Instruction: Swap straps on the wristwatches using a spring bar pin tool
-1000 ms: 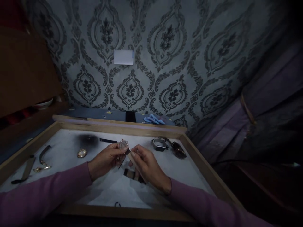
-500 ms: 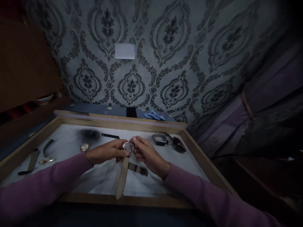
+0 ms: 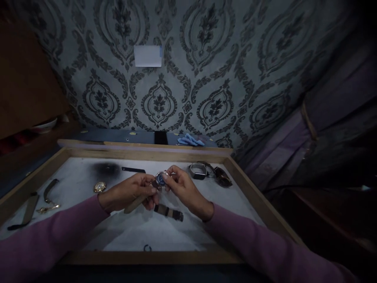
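Observation:
Both hands hold one wristwatch (image 3: 160, 179) above a white-bottomed wooden tray (image 3: 147, 154). Its round dark-blue dial in a silver case faces up toward me. My left hand (image 3: 134, 191) is closed on the watch's left side, and a tan strap (image 3: 134, 204) hangs out below that hand. My right hand (image 3: 185, 190) pinches the case's right edge, thumb over the dial. Beneath the hands lies a brown-and-tan strap piece (image 3: 169, 212) with a buckle. Left of my left hand rests a gold-coloured watch head (image 3: 99, 187).
Straps (image 3: 28, 212) and a gold-toned piece (image 3: 48, 208) lie at the tray's left. A black flat tool (image 3: 133, 170) sits behind the hands. Two watches (image 3: 198, 171) (image 3: 223, 177) are at the right rear. A small dark ring (image 3: 147, 248) lies near the front edge; a blue cloth (image 3: 191, 140) is behind.
The watch has been turned over: its metal back showed before, its blue dial shows now. The strap has swung from hanging forward to under my left hand. The view has shifted slightly.

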The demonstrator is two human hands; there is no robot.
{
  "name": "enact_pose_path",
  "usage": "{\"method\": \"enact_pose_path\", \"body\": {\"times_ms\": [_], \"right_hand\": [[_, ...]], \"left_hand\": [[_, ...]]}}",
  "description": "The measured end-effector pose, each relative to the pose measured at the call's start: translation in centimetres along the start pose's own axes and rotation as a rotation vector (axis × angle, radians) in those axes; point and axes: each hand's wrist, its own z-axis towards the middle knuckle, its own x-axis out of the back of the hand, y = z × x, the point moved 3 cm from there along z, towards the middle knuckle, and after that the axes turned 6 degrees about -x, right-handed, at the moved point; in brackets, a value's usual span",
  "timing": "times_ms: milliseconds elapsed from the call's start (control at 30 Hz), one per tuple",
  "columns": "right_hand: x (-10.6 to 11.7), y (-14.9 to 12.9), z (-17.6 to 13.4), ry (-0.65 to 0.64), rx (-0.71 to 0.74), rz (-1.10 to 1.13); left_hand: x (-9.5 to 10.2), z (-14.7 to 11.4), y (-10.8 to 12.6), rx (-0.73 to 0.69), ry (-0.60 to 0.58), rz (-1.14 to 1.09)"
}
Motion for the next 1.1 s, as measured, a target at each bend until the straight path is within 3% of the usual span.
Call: {"method": "enact_pose_path", "body": {"times_ms": [433,533,767,933,1100], "right_hand": [[-0.4,0.5,-0.1,0.078,-0.038,0.129],[-0.4,-0.1,-0.3,0.036,-0.068,0.115],[-0.8,-0.7,-0.7,-0.164,-0.125,0.144],[-0.7,0.2,-0.3,-0.188,-0.177,0.185],[-0.5,0.9,0.3,-0.17,-0.178,0.129]], "left_hand": [[-0.2,0.3,-0.2,-0.037,0.023,0.17],[0.2,0.3,-0.2,-0.048,0.03,0.186],[0.5,0.1,0.1,-0.011,-0.08,0.187],[0.7,0.0,0.4,-0.02,-0.163,0.202],[1.7,0.1,0.2,-0.013,-0.069,0.339]]}}
